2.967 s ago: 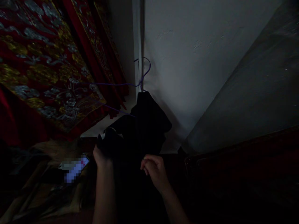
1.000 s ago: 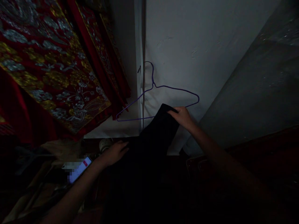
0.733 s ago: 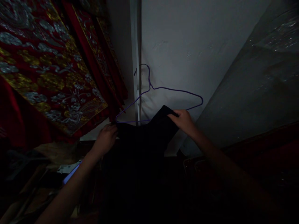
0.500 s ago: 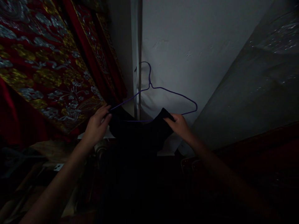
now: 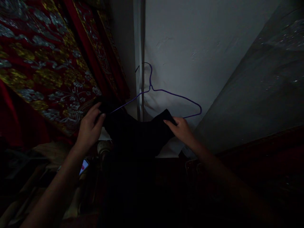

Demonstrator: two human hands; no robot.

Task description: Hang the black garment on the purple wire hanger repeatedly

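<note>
A thin purple clothes hanger (image 5: 177,94) hangs by its hook at a narrow upright edge against the pale wall. A black garment (image 5: 137,136) is partly over it; its left shoulder covers the hanger's left end, while the right end sticks out bare. My left hand (image 5: 90,125) pinches the garment's left shoulder edge, out beyond the hanger's visible arm. My right hand (image 5: 179,128) grips the right shoulder edge, just below the hanger's right arm. The garment's lower part fades into darkness, so its exact kind cannot be made out.
Red cloth with gold and silver embroidery (image 5: 47,63) hangs at the left. A lit phone screen (image 5: 84,166) shows beside my left forearm among dim clutter. Greyish plastic sheeting (image 5: 256,85) covers the right side. The lower area is very dark.
My left hand has moved left, drawing the garment's left shoulder outward past the hanger's arm. The garment's neckline now hides the hanger's lower bar. My right hand has barely moved. The phone screen has come into view.
</note>
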